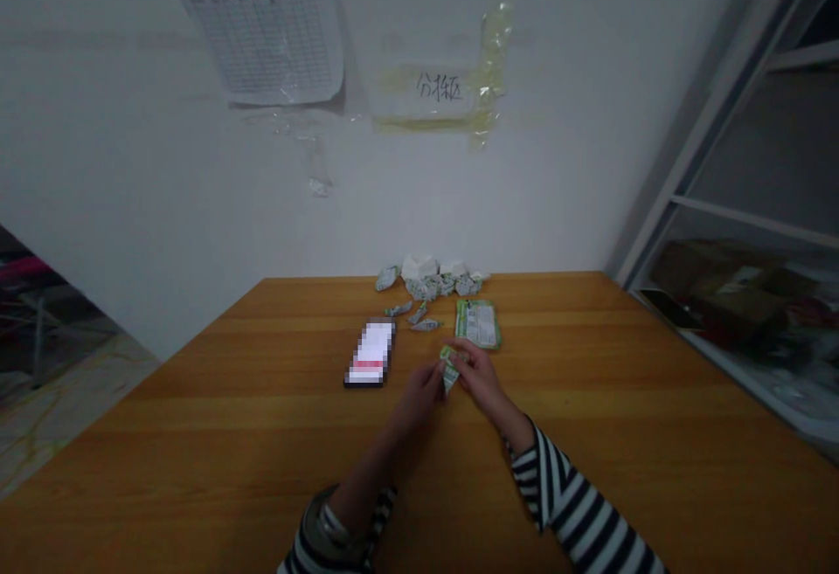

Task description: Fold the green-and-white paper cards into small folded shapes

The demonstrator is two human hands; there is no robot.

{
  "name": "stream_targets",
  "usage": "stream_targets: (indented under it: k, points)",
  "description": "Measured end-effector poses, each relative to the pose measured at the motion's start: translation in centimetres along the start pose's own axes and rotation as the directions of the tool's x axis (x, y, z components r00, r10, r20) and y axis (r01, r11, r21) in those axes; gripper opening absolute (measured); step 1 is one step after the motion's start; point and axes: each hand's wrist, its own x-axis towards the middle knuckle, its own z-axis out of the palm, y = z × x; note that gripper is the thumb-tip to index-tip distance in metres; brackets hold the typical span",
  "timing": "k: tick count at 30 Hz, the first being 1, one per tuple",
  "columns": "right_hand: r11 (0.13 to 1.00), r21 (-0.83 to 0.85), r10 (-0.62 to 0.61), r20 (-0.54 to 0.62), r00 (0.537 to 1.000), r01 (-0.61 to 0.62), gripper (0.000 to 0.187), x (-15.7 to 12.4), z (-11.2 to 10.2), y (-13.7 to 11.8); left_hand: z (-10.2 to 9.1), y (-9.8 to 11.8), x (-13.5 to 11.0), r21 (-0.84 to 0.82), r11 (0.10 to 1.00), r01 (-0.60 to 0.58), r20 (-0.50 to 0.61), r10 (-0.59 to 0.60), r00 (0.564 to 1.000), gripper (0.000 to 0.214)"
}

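Note:
Between my two hands is a small green and white printed wrapper [449, 375], narrowing to a point at its lower end. My left hand [421, 389] pinches its left side. The fingers of my right hand [481, 373] are closed on its upper right part. Just beyond my right hand, a flat green and white printed packet [477, 324] lies on the table. Several small twisted wrapper pieces [426, 325] lie further off to the left of that packet.
The wooden table [262, 417] meets a white wall with taped papers [281, 41]. A phone [370, 352] with a lit, blurred screen lies left of my hands. Crumpled wrappers [423, 287] and white tissue-like scraps [419, 267] are heaped at the back edge. Shelving with boxes [734, 281] stands at right.

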Motion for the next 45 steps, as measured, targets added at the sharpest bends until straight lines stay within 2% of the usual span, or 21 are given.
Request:
stream_targets:
  k: [3, 6, 8, 10, 15, 19, 25, 29, 30, 31, 33, 36, 40, 43, 45]
  points:
    - [0.999, -0.002, -0.035, -0.077, 0.996, 0.035, 0.043, -0.2, 0.4, 0.6, 0.1, -0.1, 0.1, -0.13, 0.991, 0.03, -0.031, -0.035, 0.999, 0.045]
    - [0.998, 0.001, -0.063, -0.086, 0.994, 0.063, 0.047, -0.2, 0.5, 0.8, -0.2, -0.3, 0.1, -0.125, 0.992, -0.031, -0.124, 0.015, 0.992, 0.052]
    - [0.999, 0.014, -0.05, -0.038, 0.998, 0.051, 0.049, 0.0, 0.4, 0.8, -0.5, -0.5, 0.1, -0.056, 0.994, -0.097, -0.213, 0.083, 0.974, 0.044]
    - [0.999, 0.037, -0.024, 0.031, 0.999, 0.023, 0.051, 0.1, 0.0, 0.7, -0.8, -0.7, 0.1, 0.004, 0.991, -0.131, -0.255, 0.127, 0.959, 0.037]
    - [0.997, 0.072, 0.023, 0.222, 0.975, -0.039, 0.056, 0.3, -1.4, 0.1, -1.5, -0.6, 0.2, 0.099, 0.986, -0.133, -0.242, 0.154, 0.958, 0.029]
    - [0.993, 0.078, 0.063, 0.302, 0.951, -0.091, 0.054, 0.2, -1.8, -0.4, -1.6, 0.3, 0.1, 0.177, 0.975, -0.133, -0.287, 0.181, 0.941, 0.021]
    - [0.989, 0.076, 0.099, 0.324, 0.941, -0.13, 0.03, -0.1, -1.9, -1.1, -1.9, 0.4, 0.2, 0.075, 0.995, -0.063, -0.303, 0.083, 0.949, 0.028]
    - [0.982, 0.043, 0.14, 0.485, 0.864, -0.183, 0.039, -0.2, -2.1, -1.4, -2.2, -0.5, 0.8, -0.144, 0.988, 0.053, -0.233, -0.086, 0.969, 0.037]
    - [0.983, 0.028, 0.143, 0.496, 0.857, -0.18, 0.041, -0.2, -2.1, -1.3, -2.3, -0.6, 0.8, -0.195, 0.977, 0.085, -0.209, -0.126, 0.97, 0.04]
    - [0.986, 0.016, 0.14, 0.478, 0.867, -0.168, 0.04, -0.1, -2.1, -1.2, -2.3, -0.7, 0.9, -0.231, 0.967, 0.106, -0.196, -0.153, 0.969, 0.043]
    - [0.991, 0.009, 0.121, 0.359, 0.925, -0.133, 0.033, 0.1, -2.0, -0.8, -2.2, -0.5, 0.8, -0.247, 0.964, 0.103, -0.212, -0.157, 0.965, 0.048]
    - [0.993, 0.063, 0.093, 0.14, 0.986, -0.103, 0.032, 0.3, -1.7, -0.1, -2.0, -0.1, 0.6, -0.161, 0.987, 0.018, -0.23, -0.055, 0.972, 0.05]
    - [0.992, 0.102, 0.08, -0.03, 0.996, -0.076, 0.035, 0.3, -1.2, 0.2, -1.5, 0.1, 0.3, 0.032, 0.999, -0.042, -0.149, 0.047, 0.988, 0.039]
    - [0.995, 0.081, 0.07, -0.096, 0.993, -0.063, 0.036, 0.1, -0.8, 0.2, -1.2, 0.1, 0.1, 0.186, 0.974, -0.127, -0.208, 0.165, 0.964, 0.033]
    - [0.995, 0.064, 0.077, -0.092, 0.993, -0.072, 0.038, 0.0, -0.7, 0.2, -1.1, 0.2, 0.0, 0.267, 0.946, -0.184, -0.236, 0.249, 0.939, 0.026]
